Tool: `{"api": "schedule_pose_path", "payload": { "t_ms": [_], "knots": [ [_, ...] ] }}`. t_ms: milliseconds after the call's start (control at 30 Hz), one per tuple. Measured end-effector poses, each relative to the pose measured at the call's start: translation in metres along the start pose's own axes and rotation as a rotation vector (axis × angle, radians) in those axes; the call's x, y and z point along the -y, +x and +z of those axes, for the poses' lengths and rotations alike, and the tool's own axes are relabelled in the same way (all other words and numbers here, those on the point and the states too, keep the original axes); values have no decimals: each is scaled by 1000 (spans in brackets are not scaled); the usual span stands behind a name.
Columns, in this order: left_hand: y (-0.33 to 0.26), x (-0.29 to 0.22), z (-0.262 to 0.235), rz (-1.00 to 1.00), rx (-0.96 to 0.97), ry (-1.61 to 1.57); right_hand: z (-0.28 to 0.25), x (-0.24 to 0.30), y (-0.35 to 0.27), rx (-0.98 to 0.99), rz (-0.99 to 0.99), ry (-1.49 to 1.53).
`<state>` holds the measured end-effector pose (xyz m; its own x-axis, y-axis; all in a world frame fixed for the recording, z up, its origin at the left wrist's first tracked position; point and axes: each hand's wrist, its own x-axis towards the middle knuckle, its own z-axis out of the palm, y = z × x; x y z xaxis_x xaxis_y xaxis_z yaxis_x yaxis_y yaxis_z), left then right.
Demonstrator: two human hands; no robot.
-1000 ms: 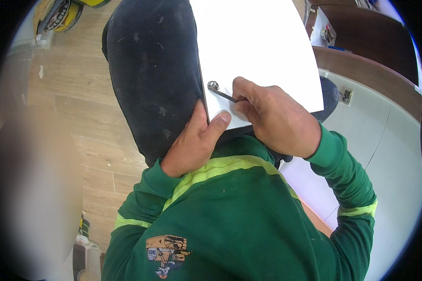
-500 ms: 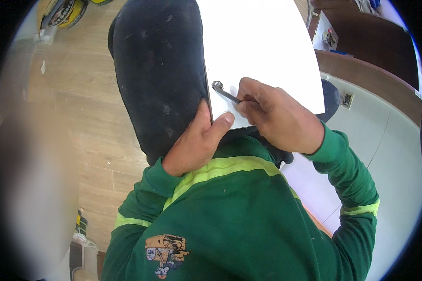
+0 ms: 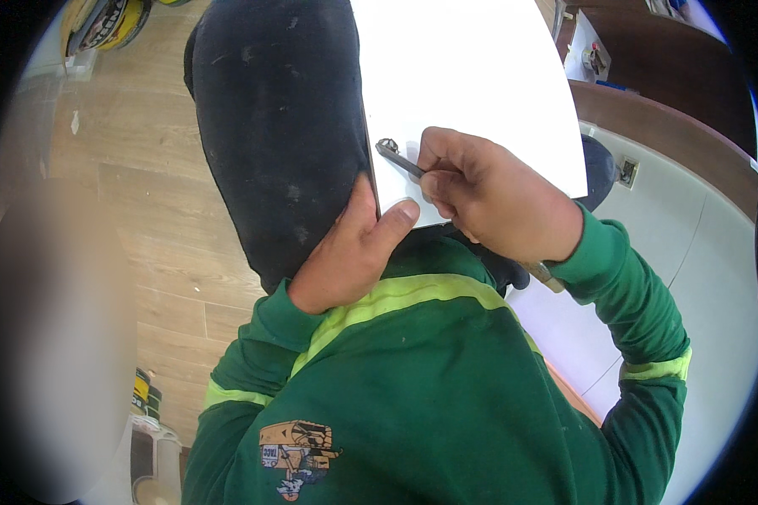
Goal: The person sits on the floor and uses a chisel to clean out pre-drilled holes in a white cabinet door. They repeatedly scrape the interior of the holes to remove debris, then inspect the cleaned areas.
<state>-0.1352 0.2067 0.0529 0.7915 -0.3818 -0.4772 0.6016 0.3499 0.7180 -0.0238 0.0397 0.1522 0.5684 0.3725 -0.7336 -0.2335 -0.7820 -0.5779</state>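
A white board (image 3: 480, 76) lies across my lap, beside my left leg in dark trousers. My left hand (image 3: 354, 244) grips its near left corner, thumb on the top face and the other fingers mostly hidden at the edge. My right hand (image 3: 497, 194) is closed round a chisel (image 3: 403, 162), whose dark metal blade slants down to the left. The end of its wooden handle shows behind my wrist. The blade tip touches or sits just beside a small rough-edged hole (image 3: 387, 146) near the board's left edge; the tip partly covers the hole.
Wood-look floor (image 3: 152, 219) spreads to the left, with a yellow and dark tub (image 3: 126, 21) at the far left. At the right stand a brown curved panel (image 3: 665, 135) and a pale surface with a socket-like fitting (image 3: 627, 172). A blurred pale shape fills the left rim.
My right hand has tilted and shifted slightly up and left, and the chisel's tip has moved to the hole's near left side. The handle end has come into sight. My left hand keeps its hold.
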Motion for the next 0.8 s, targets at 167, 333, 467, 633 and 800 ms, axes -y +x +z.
{"api": "schedule_pose_path", "payload": {
  "t_ms": [167, 333, 467, 633, 800],
  "knots": [
    [-1, -4, -1, 5, 20, -9, -25, -2, 6, 94, -12, -62],
    [-1, -8, 1, -14, 15, -15, -40, 5, 16, 138, -114, -246],
    [-1, -11, 2, -34, 22, 21, -53, -4, 31, 155, -240, -380],
    [0, -14, 5, -31, 12, 37, -56, -8, 40, 172, -310, -397],
    [0, -14, 5, -42, 29, 47, -51, -4, 33, 186, -271, -331]
  ]
}}
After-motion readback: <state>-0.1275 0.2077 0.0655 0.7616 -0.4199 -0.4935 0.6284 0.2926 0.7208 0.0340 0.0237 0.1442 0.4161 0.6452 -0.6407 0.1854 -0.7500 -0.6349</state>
